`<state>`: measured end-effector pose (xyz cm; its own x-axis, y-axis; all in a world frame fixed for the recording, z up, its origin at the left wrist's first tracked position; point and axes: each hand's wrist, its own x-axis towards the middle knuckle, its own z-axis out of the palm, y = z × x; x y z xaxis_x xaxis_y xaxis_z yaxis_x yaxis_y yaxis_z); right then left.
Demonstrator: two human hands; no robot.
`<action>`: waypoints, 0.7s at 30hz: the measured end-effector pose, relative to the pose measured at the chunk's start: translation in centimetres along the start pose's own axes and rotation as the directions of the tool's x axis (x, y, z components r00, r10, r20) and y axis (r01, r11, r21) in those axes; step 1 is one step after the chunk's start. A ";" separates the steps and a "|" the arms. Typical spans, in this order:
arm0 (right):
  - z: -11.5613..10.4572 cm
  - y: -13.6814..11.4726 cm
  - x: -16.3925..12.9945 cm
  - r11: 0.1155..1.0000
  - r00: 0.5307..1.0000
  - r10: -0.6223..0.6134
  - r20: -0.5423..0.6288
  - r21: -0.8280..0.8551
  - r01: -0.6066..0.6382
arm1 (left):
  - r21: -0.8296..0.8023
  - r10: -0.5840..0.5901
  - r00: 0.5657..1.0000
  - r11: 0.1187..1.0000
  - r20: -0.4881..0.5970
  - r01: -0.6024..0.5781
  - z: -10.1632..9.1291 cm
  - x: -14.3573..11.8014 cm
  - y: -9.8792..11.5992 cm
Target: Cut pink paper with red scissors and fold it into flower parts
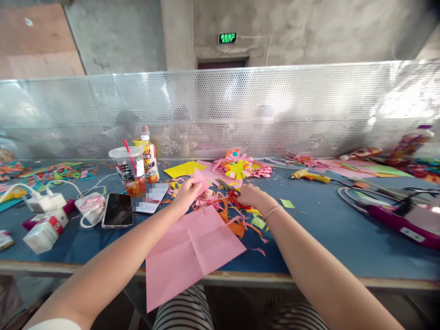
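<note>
My left hand pinches a small folded piece of pink paper, its pointed tip sticking up. Close by on the right, my right hand is closed round the red handles of a pair of scissors. The scissors' blades point left toward the pink piece; whether they touch it I cannot tell. Below both hands a large creased pink sheet hangs over the table's front edge. Cut paper scraps in pink, orange, yellow and green lie under and between my hands.
Behind my hands sit paper flowers and a yellow sheet. To the left are a drink cup, a bottle, a phone and chargers. A yellow glue gun and a purple power strip lie right.
</note>
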<state>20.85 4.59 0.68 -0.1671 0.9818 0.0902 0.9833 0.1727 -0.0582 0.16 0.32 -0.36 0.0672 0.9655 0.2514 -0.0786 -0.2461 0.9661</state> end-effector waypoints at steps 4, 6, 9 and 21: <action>1.0 0.7 1.0 0.999 0.998 0.008 0.065 -0.034 -0.006 | -0.036 0.008 0.999 0.999 0.036 -0.007 0.1 -0.1 0.1; 1.2 0.7 1.3 0.999 0.998 -0.003 0.070 -0.034 0.005 | -0.027 0.032 0.999 0.999 0.019 -0.032 0.0 -0.2 0.2; 1.2 1.0 1.5 0.999 0.998 -0.008 0.058 -0.036 0.010 | 0.005 0.055 0.998 0.998 -0.007 -0.055 -0.1 -0.1 0.3; -1.0 -2.0 -0.5 0.808 0.957 -0.259 -0.130 0.513 0.289 | -0.059 0.163 0.980 0.984 -0.113 -0.171 -1.1 0.3 0.7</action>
<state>19.09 3.64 1.78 -0.4049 0.8847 0.2311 0.7094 0.4634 -0.5311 -0.94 0.56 0.33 -0.0591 0.9158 0.3974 -0.1478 -0.4017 0.9038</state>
